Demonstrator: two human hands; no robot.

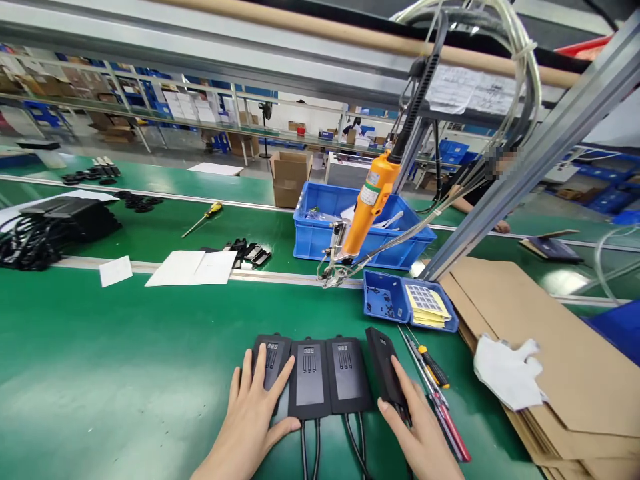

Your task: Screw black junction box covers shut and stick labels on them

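Observation:
Black controller boxes lie in a row on the green table. My left hand [255, 400] rests with fingers spread over the leftmost box [271, 363]. Two middle boxes, one left of centre [309, 383] and one right of centre [349, 380], lie flat side by side, their black cables running toward me. At the right, my right hand [413, 417] grips a fourth box [384, 360] by its right side and lower end; that box is tilted and stands slightly apart from the others.
Right of the boxes lie tweezers [420, 360] and a yellow-black screwdriver [434, 367]. Behind are a small blue tray [385, 310], a blue crate [320, 239] and a hanging orange electric driver [369, 203]. Cardboard sheets [575, 360] with a white glove [507, 373] lie right. A person sits beyond.

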